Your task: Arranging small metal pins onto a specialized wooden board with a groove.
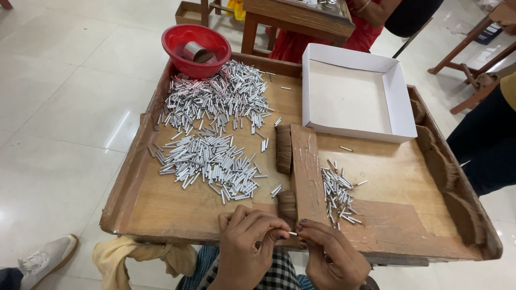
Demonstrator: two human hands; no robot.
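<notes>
Starting at the tabletop's (177,207) left edge, you have a raised wooden lip running the whole side, so nothing there can roll off. Just inside it lie two big heaps of metal tubes: the far heap (217,99) spreads out from the red bowl (195,49) at the far-left corner, and the near heap (207,164) sits toward the middle of the left half. By my reading these are the untouched stock, and they far outnumber the rest.

At the near edge, your left hand (248,248) has its fingers pinched shut on one tube (292,233), held level just above the lip. Your right hand (333,252) meets it from the other side, fingertips closed at the tube's end; whether they also grip a tuft of fibre I cannot tell.

Past the centre divider (305,169), with brown fibre bundles (283,149) against its left face, a small pile (338,196) lies near the near edge. I judge that to be the finished share, so most of the work is left.

Further right, the white box (400,88) stands empty at the far-right corner. Bare board between it and the near edge gives you room to move. The right edge is lined with loose fibre (443,172), and another person's leg (484,145) stands just beyond it.
</notes>
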